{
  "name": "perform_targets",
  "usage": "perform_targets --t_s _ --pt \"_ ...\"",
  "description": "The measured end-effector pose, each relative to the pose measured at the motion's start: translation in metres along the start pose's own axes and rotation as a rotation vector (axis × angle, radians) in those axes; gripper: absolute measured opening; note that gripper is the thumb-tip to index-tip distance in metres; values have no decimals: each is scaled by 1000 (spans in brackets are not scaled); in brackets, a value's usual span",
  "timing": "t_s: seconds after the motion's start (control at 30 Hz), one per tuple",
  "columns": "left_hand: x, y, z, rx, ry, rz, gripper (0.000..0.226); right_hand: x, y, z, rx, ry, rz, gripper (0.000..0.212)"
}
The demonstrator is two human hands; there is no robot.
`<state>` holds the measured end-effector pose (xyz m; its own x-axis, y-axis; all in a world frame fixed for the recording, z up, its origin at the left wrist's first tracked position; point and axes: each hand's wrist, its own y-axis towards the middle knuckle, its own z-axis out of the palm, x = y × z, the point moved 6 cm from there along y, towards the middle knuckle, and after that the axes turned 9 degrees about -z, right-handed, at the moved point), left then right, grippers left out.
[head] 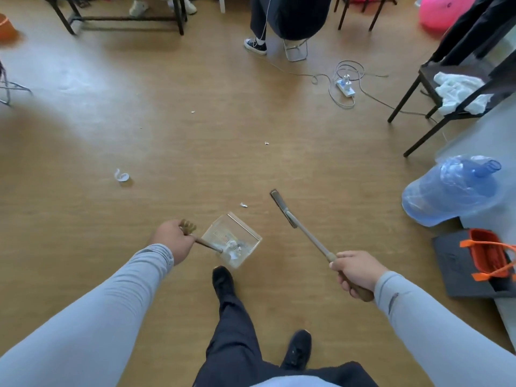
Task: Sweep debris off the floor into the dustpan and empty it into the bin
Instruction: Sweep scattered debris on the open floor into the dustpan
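My left hand (pixel 173 239) grips the wooden handle of a clear dustpan (pixel 233 241) held low over the wooden floor, with white paper scraps lying inside it. My right hand (pixel 356 270) holds the long handle of a broom (pixel 284 209), whose dark head points away from me, right of the pan. Small white scraps lie on the floor: one just beyond the pan (pixel 243 205), a curled strip at the left (pixel 122 175), and two farther off (pixel 266 143) (pixel 193 111). No bin is clearly visible.
A blue water jug (pixel 452 191) lies on its side at the right, near a grey mat with an orange bag (pixel 487 255). A black chair with a white cloth (pixel 458 92), a power strip with cables (pixel 345 88) and a seated person's legs (pixel 259 29) are ahead.
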<state>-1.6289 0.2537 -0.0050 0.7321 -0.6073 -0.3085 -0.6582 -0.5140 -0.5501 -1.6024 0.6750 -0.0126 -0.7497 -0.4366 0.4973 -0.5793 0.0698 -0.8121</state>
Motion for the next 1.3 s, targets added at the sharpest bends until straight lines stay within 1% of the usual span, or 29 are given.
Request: perform_targets --t_s 0.07,0.13,0.2,0.33,0.43,0.5,0.6,0.67,0.77,0.83,0.87,0.97,1.07,1.13,1.2,1.23,1.3 --pt "-8 36 -3 38 6 2 9 27 15 15 -18 13 8 34" --pt "-13 71 -4 71 43 2 10 56 36 30 -38 -1 20 42" --pt "-19 105 -6 94 72 12 9 84 60 47 -51 -1 38 42" --pt "-26 168 -6 135 106 15 9 138 119 91 -55 -65 29 37" --pt "-24 202 1 172 123 -17 13 163 160 129 -5 -189 23 33" --pt "-26 217 3 179 141 -33 18 173 174 158 60 -300 33 43" --pt "-32 228 0 190 176 -30 21 185 170 187 165 -438 51 60" --pt "-33 232 -2 207 153 -16 21 197 158 175 205 -437 85 63" --pt "-32 235 -6 215 164 -3 18 211 143 118 137 -253 135 58" --pt "-32 234 -8 212 172 -7 17 216 137 98 121 -264 116 60" --pt "-33 232 -9 220 174 -10 18 218 137 100 119 -301 93 62" --pt "-35 230 -11 229 166 -20 20 219 151 135 125 -407 79 65" --pt "-32 228 -15 233 156 -19 22 228 160 154 178 -389 111 64" --pt "-32 227 -22 247 124 -23 26 237 151 133 208 -265 147 56" --pt "-36 230 -36 236 116 -37 29 243 140 94 207 -178 140 50" --pt "-41 232 -45 228 110 -44 28 246 135 75 203 -157 125 50" --pt "-56 239 -60 201 97 -41 27 257 129 47 217 -195 65 53"
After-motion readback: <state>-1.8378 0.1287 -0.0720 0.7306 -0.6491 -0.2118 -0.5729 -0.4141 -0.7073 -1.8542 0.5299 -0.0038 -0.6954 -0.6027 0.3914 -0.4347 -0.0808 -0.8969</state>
